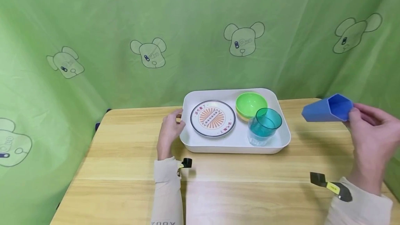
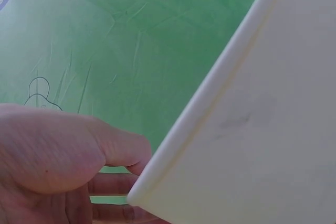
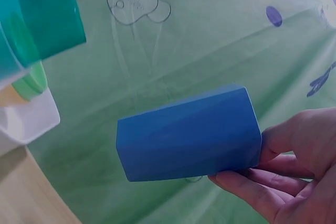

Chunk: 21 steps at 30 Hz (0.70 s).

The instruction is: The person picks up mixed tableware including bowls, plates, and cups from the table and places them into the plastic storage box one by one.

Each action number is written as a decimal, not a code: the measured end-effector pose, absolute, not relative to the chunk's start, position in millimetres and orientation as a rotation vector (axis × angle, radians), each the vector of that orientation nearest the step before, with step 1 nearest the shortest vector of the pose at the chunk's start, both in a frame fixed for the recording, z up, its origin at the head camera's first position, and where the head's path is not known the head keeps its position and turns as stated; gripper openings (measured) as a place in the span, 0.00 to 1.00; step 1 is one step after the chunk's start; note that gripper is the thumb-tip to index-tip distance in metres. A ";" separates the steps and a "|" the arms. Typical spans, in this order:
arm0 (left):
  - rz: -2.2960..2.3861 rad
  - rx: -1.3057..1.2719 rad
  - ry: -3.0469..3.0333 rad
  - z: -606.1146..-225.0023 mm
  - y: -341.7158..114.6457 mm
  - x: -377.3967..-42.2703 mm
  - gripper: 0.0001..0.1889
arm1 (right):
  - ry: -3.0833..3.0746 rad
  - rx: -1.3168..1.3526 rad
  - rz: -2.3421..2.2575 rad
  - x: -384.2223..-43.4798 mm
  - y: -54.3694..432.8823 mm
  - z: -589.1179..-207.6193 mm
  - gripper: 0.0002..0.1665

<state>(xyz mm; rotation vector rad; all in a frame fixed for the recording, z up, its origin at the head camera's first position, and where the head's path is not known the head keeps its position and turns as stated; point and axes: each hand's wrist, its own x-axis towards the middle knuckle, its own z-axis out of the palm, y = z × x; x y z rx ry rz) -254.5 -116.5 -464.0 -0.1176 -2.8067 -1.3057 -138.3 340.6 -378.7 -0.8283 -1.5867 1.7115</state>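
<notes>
Above the table's right side, my right hand (image 1: 373, 131) pinches a blue angular-sided cup (image 1: 317, 111) by its rim. The cup lies tipped over in the air, its mouth toward the hand and its base pointing left. My left hand (image 1: 170, 127) grips the left wall of a white tray (image 1: 231, 149), the thumb at the edge in the left wrist view and some fingers partly hidden by the wall. On the tray lie a round patterned plate (image 1: 212, 119), a stack of bowls with a green one (image 1: 251, 104) on top, and a teal cup (image 1: 266, 121) nested in a clear cup (image 1: 257, 139).
The wooden table (image 1: 131, 141) reaches back to a green curtain (image 1: 193, 16) printed with bear heads, which also hangs along both sides. The tray stands near the table's back edge. Cameras with black straps sit at both sleeve cuffs.
</notes>
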 end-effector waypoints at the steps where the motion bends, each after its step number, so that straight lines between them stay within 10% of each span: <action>1: -1.306 -0.120 -2.808 -463.7 -116.4 -254.6 0.28 | -1.575 -0.825 1.722 -137.9 338.6 -377.1 0.13; 21: -1.311 -0.189 -2.729 -426.6 -108.3 -234.2 0.21 | -1.461 -0.499 1.888 -142.7 304.0 -372.9 0.13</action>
